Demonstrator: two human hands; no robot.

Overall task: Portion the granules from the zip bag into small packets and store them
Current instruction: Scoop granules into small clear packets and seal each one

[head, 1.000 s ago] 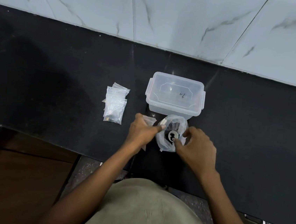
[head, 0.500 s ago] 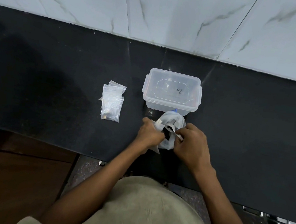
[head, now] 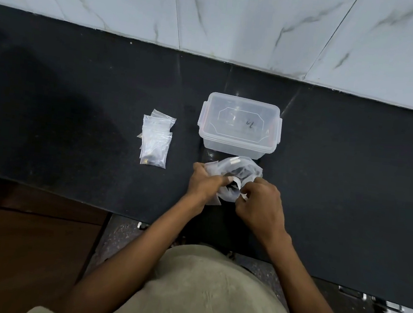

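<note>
**Hands closing in on the zip bag's mouth**

Both hands are now working closer together than a second ago, bunching the zip bag (head: pixel 236 174) where its mouth was lying open before. Across the dark table (head: pixel 77 117), nothing else is shifting. The lidded clear box (head: pixel 240 126) is sitting just behind the bag, its long axis running left to right, apparently holding almost nothing. To the left, well apart, a pile of small packets (head: pixel 155 142) is lying with its long axis pointing away from the person; dark granules are showing at the near end, so some portions seem done but are not yet stored. The zip bag is sitting crumpled, mouth turned up toward the camera, with no clear long axis. The left hand (head: pixel 206 183) is pinching the bag's left edge along with a flat empty packet (head: pixel 211 168). The right hand (head: pixel 259 202) is gripping the bag's right edge with curled fingers.
</note>
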